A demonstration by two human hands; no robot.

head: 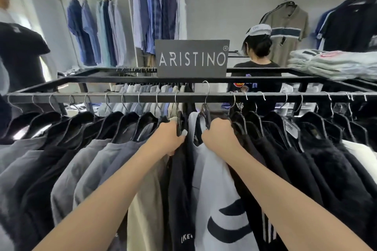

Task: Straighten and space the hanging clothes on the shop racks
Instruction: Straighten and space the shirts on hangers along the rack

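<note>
Black and grey tops (pixel 81 159) crowd the black rail (pixel 102 97). At mid-rail, a white top (pixel 216 179) hangs, its hanger hook (pixel 208 89) raised.

Black along the rack rail (pixel 122 97), black hangers (pixel 148 117) with silver hooks. White lettering on dark grey across the ARISTINO sign (pixel 191 71). Left to right: grey shirts (pixel 85 165), a beige shirt (pixel 142 210), a black shirt (pixel 179 189) with small white letters, a white T-shirt (pixel 214 179) with navy curved shapes. Behind, plain and checked blues among the wall shirts (pixel 157 6); navy-and-white chest band on the khaki polo (pixel 285 20)
</note>
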